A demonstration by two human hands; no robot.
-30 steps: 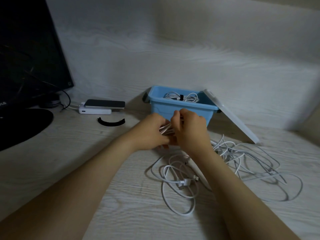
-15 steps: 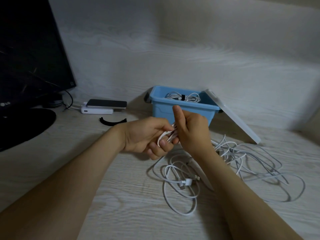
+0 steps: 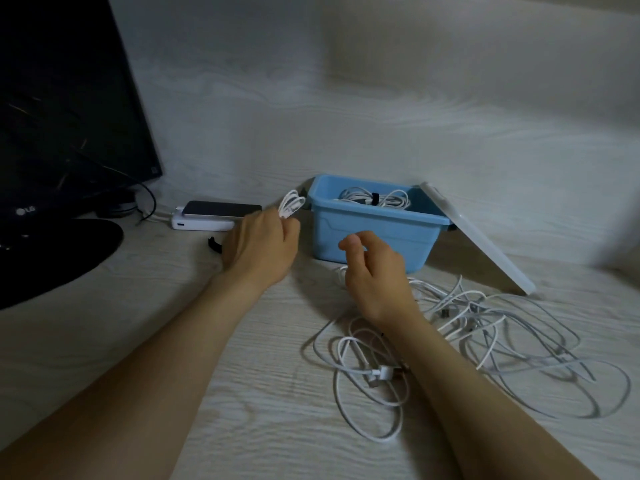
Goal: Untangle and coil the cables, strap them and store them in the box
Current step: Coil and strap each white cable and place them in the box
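Note:
My left hand (image 3: 261, 245) grips a small coil of white cable (image 3: 291, 203), its loops sticking up to the left of the blue box (image 3: 374, 235). Just under that hand lies a black strap (image 3: 214, 244), partly hidden by it. My right hand (image 3: 375, 271) hovers in front of the box with loosely curled fingers and holds nothing. Inside the box lies a coiled white cable bound with a black strap (image 3: 374, 198). A tangle of white cables (image 3: 485, 336) spreads over the desk to the right of my right forearm.
The box's white lid (image 3: 479, 239) leans against its right side. A phone on a white power bank (image 3: 207, 216) lies left of the box. A black monitor (image 3: 65, 109) with its round base (image 3: 52, 261) fills the left. Wooden desk and wall panel surround everything.
My hands have parted. The left hand carried the coiled cable left and away toward the black strap; the right hand let go of it and now hovers before the box.

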